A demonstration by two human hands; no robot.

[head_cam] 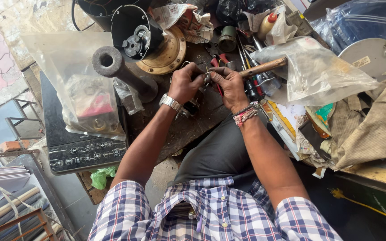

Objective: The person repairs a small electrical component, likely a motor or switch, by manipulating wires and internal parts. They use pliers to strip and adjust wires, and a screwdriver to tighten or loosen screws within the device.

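- Left hand (185, 83) and right hand (228, 85) meet over the dark workbench (188, 127), fingers pinched narrow on a small metal part (207, 79) with thin wire.
- The part sits between both fingertips, just above the bench; its exact shape is too small to tell.
- It looks light and stiff; the wire probably bends easily, so gripping the solid body seems safer.
- A wooden handle (264, 67) lies just beside the right hand.

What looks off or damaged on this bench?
The black cylindrical motor housing lies tipped on its side, open end showing, on the brass-coloured round plate. Both hands pinch thin wires between them. Nothing is visibly spilled.
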